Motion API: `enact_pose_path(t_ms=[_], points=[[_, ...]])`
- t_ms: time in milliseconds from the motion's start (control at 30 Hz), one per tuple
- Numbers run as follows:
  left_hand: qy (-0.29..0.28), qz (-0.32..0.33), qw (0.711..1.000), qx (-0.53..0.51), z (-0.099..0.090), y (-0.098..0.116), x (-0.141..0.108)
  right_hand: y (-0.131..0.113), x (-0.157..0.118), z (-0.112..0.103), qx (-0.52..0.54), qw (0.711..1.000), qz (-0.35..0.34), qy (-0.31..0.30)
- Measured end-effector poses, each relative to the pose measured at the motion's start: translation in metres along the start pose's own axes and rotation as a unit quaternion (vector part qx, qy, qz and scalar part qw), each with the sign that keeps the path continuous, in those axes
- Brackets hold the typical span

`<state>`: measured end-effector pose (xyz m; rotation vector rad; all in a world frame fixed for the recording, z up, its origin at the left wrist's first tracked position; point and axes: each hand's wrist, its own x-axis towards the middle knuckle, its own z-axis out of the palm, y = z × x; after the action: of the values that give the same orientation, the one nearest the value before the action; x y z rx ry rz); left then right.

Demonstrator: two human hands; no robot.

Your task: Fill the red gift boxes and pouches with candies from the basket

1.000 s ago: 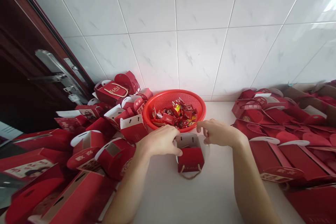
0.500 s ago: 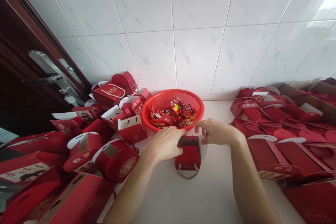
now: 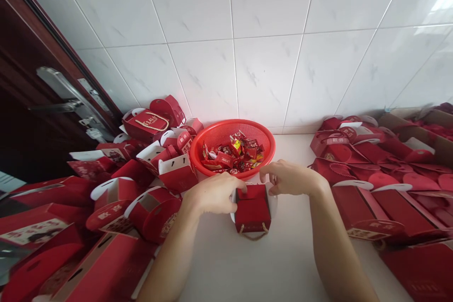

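A small red gift box (image 3: 252,214) with a twisted rope handle stands on the white surface in front of me. Its two top flaps lie folded inward, and pale rounded side flaps stick out left and right. My left hand (image 3: 214,192) grips the box at its left back corner, fingertips on the rear flap and thumb along the left side. At the right back corner, my right hand (image 3: 290,178) has its fingers curled, pinching the edge there. Just behind the box sits a red plastic basket (image 3: 268,139) holding wrapped sweets (image 3: 226,158).
Many red gift boxes (image 3: 155,217) crowd the left side, several with open tops. More red boxes (image 3: 368,207) stand in rows at the right, beside a cardboard carton (image 3: 410,115). A tiled wall (image 3: 265,80) rises behind, and a dark door with a metal handle (image 3: 63,104) is at the left.
The rear flap of the gift box has come down over its opening beside the front flap. My left hand has shifted slightly left; my right hand has moved slightly left.
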<state>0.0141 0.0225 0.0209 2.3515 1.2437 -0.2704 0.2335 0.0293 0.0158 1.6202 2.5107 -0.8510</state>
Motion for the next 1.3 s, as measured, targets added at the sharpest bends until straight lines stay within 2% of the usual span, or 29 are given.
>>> enact_pose_path(t_ms=[167,367,500,633,900,1067,1133,1300], points=[[-0.002,-0.009,1.0,0.008,0.001,0.0,0.004,-0.002,0.002,0.001,-0.003,1.0,-0.023,-0.006],[0.009,-0.026,1.0,0.003,0.009,0.007,0.012,-0.005,0.001,0.001,-0.005,1.0,-0.02,-0.002],[0.003,-0.049,0.999,0.011,0.012,0.013,0.016,-0.008,-0.001,-0.002,0.019,0.997,-0.073,-0.008],[0.01,0.0,0.999,-0.045,0.012,0.013,0.016,-0.01,-0.001,-0.002,0.044,0.99,-0.131,-0.018],[-0.023,0.04,0.997,-0.069,0.004,0.006,0.011,-0.004,0.006,0.003,0.042,0.989,-0.142,-0.014],[0.002,-0.019,0.999,-0.046,0.011,0.007,0.019,-0.003,0.006,0.002,0.055,0.99,-0.132,-0.015],[0.013,-0.023,0.999,-0.037,0.016,0.009,0.025,-0.001,0.007,0.001,0.061,0.99,-0.122,-0.022],[0.019,-0.037,0.998,-0.041,0.026,0.019,0.035,0.011,0.008,0.003,0.045,0.998,-0.029,-0.02]])
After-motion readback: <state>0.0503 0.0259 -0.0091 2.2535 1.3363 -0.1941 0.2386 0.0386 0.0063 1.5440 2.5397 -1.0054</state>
